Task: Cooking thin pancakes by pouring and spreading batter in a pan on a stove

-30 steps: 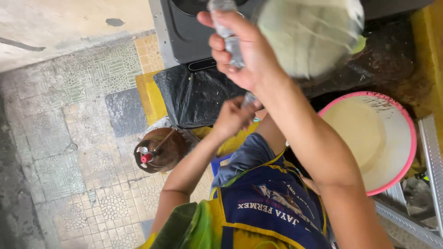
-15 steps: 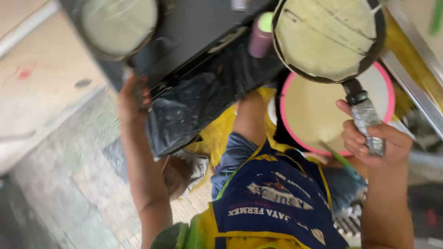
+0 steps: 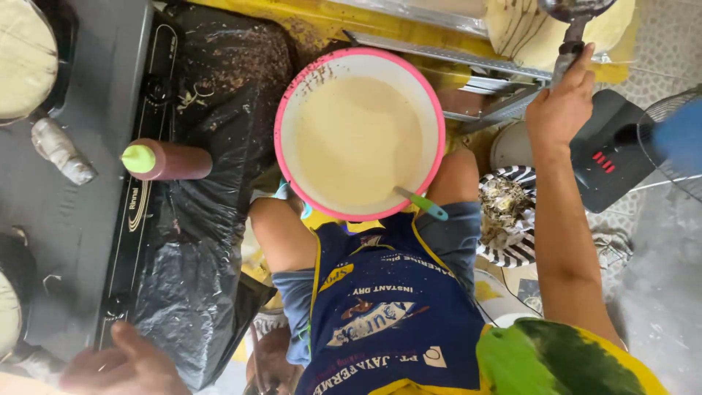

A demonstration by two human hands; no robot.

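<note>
Down at the frame's lower left, the person's left hand (image 3: pixel 128 362) rests spread and empty at the stove's (image 3: pixel 80 183) near edge, where half a second earlier it reached up the stove's side. Above the blue apron (image 3: pixel 387 314), between the bare knees, sits the pink-rimmed basin (image 3: pixel 284 110), now fully in view, nearly full of pale batter, with a green-handled ladle (image 3: pixel 423 204) leaning on its near rim. A dark squeeze bottle with a green cap (image 3: pixel 164 161) lies on black plastic sheeting just beside the stove. Farther off, the right hand (image 3: pixel 559 110) has swung to the upper right; its grip is clamped on a pan handle (image 3: pixel 569 55), the pan mostly cut off. Pale flatbreads (image 3: pixel 526 29) are stacked beside it.
</note>
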